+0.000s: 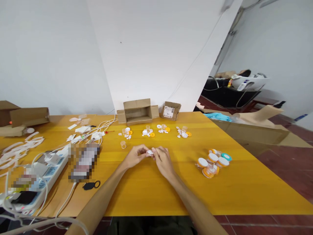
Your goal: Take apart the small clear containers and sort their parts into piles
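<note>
Both my hands meet over the middle of the table, around a small white disc with dark holes (149, 152). Thumb and fingers of my left hand (136, 156) pinch its left side. At its right edge, my right hand (162, 159) is closed on it as well. A clear plastic cup (123, 144) stands on the table beyond my left hand. Farther back lie small groups of white discs (145, 132), yellow-orange rings (152, 134) and clear cups. To the right, several assembled jars with white lids (213, 158) are heaped together, one with a teal lid (226, 157).
An open cardboard box (138, 114) and a smaller box with a label (170, 111) stand against the wall. On the left are a power strip (52, 174) with white cables, a phone (85, 161) and a black ring holder (91, 185). Another carton (30, 116) sits far left.
</note>
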Action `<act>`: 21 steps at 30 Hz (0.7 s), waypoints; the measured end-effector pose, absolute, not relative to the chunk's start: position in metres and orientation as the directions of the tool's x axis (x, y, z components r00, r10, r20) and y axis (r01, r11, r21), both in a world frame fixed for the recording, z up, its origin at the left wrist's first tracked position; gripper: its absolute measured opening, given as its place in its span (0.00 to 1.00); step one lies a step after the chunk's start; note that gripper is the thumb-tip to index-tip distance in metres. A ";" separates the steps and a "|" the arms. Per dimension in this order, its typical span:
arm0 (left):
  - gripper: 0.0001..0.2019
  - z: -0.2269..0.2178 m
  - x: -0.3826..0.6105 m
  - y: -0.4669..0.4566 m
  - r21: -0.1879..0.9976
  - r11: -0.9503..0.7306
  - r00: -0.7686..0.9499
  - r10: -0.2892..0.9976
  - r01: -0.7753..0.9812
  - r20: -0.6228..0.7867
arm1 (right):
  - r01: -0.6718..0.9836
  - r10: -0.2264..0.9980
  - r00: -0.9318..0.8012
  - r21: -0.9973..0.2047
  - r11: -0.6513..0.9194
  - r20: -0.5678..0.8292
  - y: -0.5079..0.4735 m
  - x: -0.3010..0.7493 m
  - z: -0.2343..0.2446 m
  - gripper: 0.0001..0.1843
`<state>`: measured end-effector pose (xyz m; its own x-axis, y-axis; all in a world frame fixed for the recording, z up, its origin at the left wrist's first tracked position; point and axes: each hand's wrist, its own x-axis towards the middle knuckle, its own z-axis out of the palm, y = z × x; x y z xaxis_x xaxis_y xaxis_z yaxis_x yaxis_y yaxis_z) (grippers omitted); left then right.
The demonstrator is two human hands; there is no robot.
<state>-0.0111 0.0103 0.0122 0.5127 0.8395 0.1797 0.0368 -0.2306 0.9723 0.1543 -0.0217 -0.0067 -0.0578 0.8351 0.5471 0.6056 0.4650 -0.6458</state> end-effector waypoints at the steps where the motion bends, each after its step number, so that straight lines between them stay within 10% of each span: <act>1: 0.18 0.012 -0.012 0.011 0.966 -0.252 0.512 0.839 0.062 0.186 | 0.604 0.836 -0.054 -0.650 0.462 0.545 -0.022 0.155 -0.007 0.32; 12: 0.14 0.019 -0.034 0.024 0.906 -0.329 0.482 0.860 0.267 0.170 | 0.546 0.857 0.052 -0.733 0.405 0.512 -0.018 0.155 -0.013 0.24; 21: 0.10 0.027 -0.043 0.016 0.387 -0.496 0.506 0.858 0.777 0.082 | 0.596 0.839 0.035 -0.685 0.418 0.543 -0.019 0.154 -0.019 0.18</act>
